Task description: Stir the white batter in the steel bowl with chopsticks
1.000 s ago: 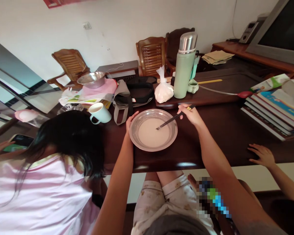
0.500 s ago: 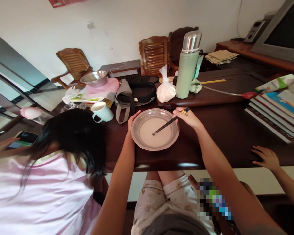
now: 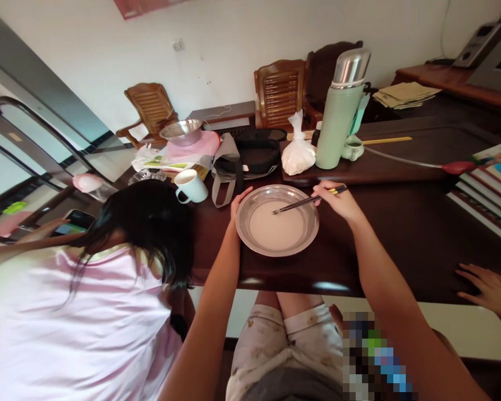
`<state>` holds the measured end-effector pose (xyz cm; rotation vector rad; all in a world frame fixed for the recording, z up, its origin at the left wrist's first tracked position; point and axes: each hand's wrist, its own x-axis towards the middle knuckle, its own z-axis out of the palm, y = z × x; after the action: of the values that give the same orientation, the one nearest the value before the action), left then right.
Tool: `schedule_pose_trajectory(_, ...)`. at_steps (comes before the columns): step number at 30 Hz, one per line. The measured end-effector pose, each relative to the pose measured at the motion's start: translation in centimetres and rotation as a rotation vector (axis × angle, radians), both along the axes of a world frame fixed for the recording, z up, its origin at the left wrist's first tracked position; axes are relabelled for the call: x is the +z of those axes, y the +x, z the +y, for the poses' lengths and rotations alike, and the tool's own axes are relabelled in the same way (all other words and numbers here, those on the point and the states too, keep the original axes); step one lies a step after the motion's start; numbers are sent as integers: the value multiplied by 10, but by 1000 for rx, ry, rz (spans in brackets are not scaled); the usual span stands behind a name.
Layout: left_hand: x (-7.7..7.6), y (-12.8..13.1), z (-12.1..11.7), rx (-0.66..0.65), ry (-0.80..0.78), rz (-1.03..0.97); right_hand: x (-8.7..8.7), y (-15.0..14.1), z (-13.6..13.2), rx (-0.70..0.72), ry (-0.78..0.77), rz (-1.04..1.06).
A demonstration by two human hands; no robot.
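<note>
A round metal bowl (image 3: 244, 231) with pale, milky liquid stands near the front edge of a dark wooden table (image 3: 401, 234). My left hand (image 3: 239, 201) grips the bowl's left rim, fingers curled on it. My right hand (image 3: 337, 199) is closed on a pair of dark chopsticks (image 3: 304, 203), whose tips lie in the liquid at the bowl's far side.
Behind the bowl stand a green thermos (image 3: 339, 118), a tied white bag (image 3: 298, 155), a black bag (image 3: 250, 157) and a light mug (image 3: 191, 186). A person in a pink shirt (image 3: 79, 317) leans in at left. Another person's hand (image 3: 489, 288) rests at right. Books (image 3: 495, 181) lie far right.
The chopstick tips have swept from the bowl's middle toward its far side. My right hand has shifted slightly. The camera has turned left. My left hand stays on the rim.
</note>
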<state>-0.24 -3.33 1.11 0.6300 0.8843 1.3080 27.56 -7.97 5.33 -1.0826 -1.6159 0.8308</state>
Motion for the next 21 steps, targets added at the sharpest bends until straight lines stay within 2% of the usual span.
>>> schedule_pose_trajectory(2, 0, 0, -1, -16, -17, -20, 0, 1, -1, -31, 10, 31)
schedule_pose_trajectory(7, -4, -2, 4, -29, -44, -69, -2, -5, -1, 130, -38, -24)
schedule_pose_trajectory(12, -7, -3, 7, -43, -42, -100, -2, 0, 1, 3, -1, 34)
schedule_pose_trajectory(17, -5, -3, 6, -42, -42, -118, -3, -6, 1, 128, -47, -15)
schedule_pose_trajectory(19, -4, -3, 4, -50, -37, -131, -4, -7, 2, 109, -40, -31)
schedule_pose_trajectory(21, -2, -4, 2, -51, -33, -125, -5, -4, 3, 24, -13, 4)
